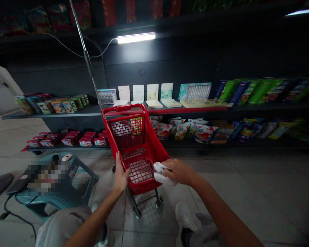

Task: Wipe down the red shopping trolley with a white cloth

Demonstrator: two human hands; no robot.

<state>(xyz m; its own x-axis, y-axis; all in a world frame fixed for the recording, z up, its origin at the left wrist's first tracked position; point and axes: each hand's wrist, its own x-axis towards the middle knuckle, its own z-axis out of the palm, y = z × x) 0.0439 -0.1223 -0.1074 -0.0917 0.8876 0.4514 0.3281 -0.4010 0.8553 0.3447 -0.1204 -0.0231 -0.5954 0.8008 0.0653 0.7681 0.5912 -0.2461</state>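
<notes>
Gripping a small red plastic mesh shopping cart (134,147) at its seven o'clock rim with the left hand (121,176), clamped shut; pressing a crumpled white cloth (162,178), clutched in the right hand (180,171), against the four o'clock rim. Long axis toward twelve, both hands touching.

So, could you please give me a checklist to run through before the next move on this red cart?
1. Left hand grips the red cart at its left rim: ok.
2. Right hand presses the white cloth on the right rim: ok.
3. Visible wheels rest on the tiled floor: ok.
4. Wheels locked against rolling: cannot tell.
5. Cloth's contact side clean: cannot tell.
</notes>
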